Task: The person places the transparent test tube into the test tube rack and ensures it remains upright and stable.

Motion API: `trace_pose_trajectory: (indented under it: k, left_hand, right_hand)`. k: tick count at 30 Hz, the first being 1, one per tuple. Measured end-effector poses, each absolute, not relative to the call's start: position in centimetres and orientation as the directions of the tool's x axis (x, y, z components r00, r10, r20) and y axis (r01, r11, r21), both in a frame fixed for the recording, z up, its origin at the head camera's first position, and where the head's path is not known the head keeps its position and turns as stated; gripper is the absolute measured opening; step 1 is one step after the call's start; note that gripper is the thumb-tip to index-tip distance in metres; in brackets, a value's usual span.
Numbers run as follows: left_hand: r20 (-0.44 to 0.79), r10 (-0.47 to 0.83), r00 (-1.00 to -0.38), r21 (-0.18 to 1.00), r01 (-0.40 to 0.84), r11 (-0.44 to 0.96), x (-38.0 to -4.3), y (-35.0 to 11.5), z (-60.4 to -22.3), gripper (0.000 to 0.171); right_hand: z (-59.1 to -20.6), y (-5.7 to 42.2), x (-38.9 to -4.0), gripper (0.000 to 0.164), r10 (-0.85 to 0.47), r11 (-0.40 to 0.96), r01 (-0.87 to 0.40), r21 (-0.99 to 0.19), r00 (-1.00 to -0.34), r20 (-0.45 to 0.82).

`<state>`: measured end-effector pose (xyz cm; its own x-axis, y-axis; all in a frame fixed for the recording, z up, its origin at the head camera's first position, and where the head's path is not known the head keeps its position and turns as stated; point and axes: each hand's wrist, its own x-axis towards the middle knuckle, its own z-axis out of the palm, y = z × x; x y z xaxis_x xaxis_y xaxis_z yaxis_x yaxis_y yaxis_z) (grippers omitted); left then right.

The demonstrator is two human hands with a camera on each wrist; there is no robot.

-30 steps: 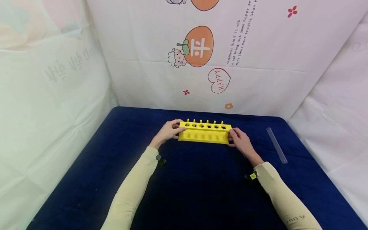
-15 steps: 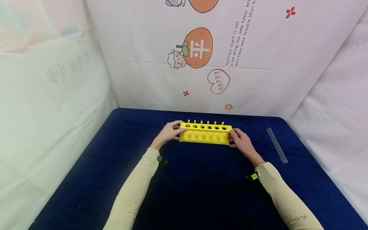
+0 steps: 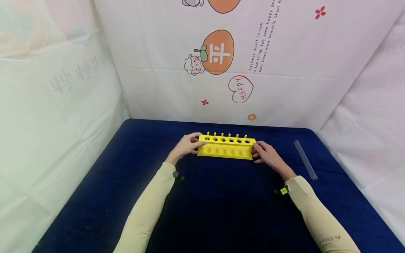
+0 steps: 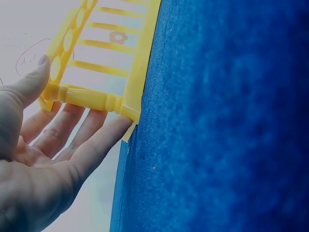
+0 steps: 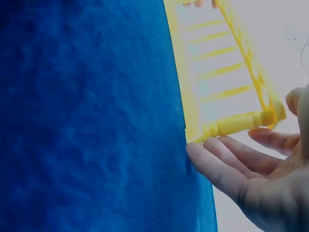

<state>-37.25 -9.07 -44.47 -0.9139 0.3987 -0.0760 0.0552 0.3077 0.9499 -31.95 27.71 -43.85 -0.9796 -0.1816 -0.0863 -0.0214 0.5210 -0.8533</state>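
Observation:
A yellow test tube rack (image 3: 225,149) with a row of round holes and upright pegs stands toward the back of the table. My left hand (image 3: 185,146) grips its left end, thumb over the front top edge and fingers behind the end post, as the left wrist view shows with the hand (image 4: 58,145). At the opposite end is my right hand (image 3: 267,153). Its extended fingers (image 5: 217,166) lie along the end post in the right wrist view, while the thumb is right at the top corner, with a narrow gap there.
To the right lies a clear, flat strip like a ruler (image 3: 305,160) on the dark blue tablecloth (image 3: 221,203). Behind the table hangs a white printed cloth (image 3: 177,88), and more white cloth (image 3: 63,123) lines both sides.
My right wrist has turned outward slightly, and its fingers have spread a little at the rack's end. The left hand and the rack stay nearly in place.

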Motion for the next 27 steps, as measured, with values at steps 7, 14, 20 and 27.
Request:
trace_pose_trajectory:
  k: [7,14,20,27]
  left_hand:
    - [-0.07,0.394,-0.916,0.952,0.057,0.301,-37.4,-9.0,-44.2,0.067]
    - [-0.091,0.392,-0.916,0.951,0.037,0.306,-37.3,-9.1,-44.6,0.071]
    - [-0.078,0.386,-0.919,0.95,0.049,0.309,-37.4,-9.1,-44.7,0.072]
    - [-0.081,0.392,-0.916,0.951,0.046,0.305,-37.5,-9.2,-44.8,0.072]
  right_hand:
    - [-42.7,28.1,-32.6,0.067,-0.151,0.612,-0.032,-0.79,-0.985,-0.077]
    - [-42.2,28.6,-33.0,0.054,-0.137,0.684,-0.081,-0.725,-0.99,-0.019]
    - [-42.4,29.3,-33.6,0.049,-0.079,0.706,-0.113,-0.699,-0.994,0.081]
    - [-42.1,30.5,-33.7,0.047,-0.06,0.745,-0.139,-0.653,-0.988,0.142]
